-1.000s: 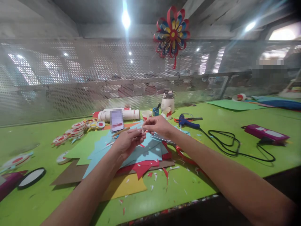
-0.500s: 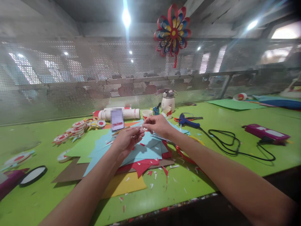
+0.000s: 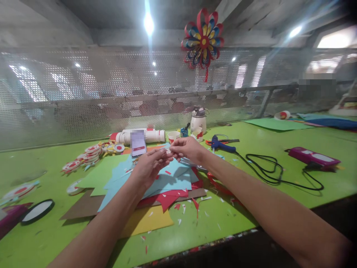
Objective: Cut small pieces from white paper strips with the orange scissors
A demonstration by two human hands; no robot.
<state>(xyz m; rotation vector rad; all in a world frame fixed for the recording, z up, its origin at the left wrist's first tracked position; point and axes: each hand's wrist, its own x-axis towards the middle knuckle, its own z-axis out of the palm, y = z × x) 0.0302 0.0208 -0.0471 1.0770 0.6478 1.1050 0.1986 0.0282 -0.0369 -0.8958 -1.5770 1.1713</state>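
Above the pile of coloured sheets, both hands meet at a small white piece [image 3: 168, 151], probably paper, mostly hidden by fingers. My left hand [image 3: 152, 163] is closed on its left side, the other fingers lying together. From the right, my right hand [image 3: 187, 148] pinches the same piece between thumb and fingertips. Under them lie light blue sheets [image 3: 178, 180], with small red scraps on top. Scissors with red handles [image 3: 216, 182] lie partly hidden beneath my right forearm. Just behind my left hand, a phone [image 3: 138, 144] leans upright.
Stacked red-and-white discs [image 3: 92, 154] stand at left, near white rolls [image 3: 156, 136]. Behind my right hand are a paper cup [image 3: 174, 136] and a white bottle [image 3: 198, 123]. A blue glue gun [image 3: 223, 144] and its black cord [image 3: 267, 175] lie at right, near a purple box [image 3: 314, 156].
Both hands stay together at the white piece, with slight finger shifts; the left fingers look a little straighter. The whole view has shifted slightly.
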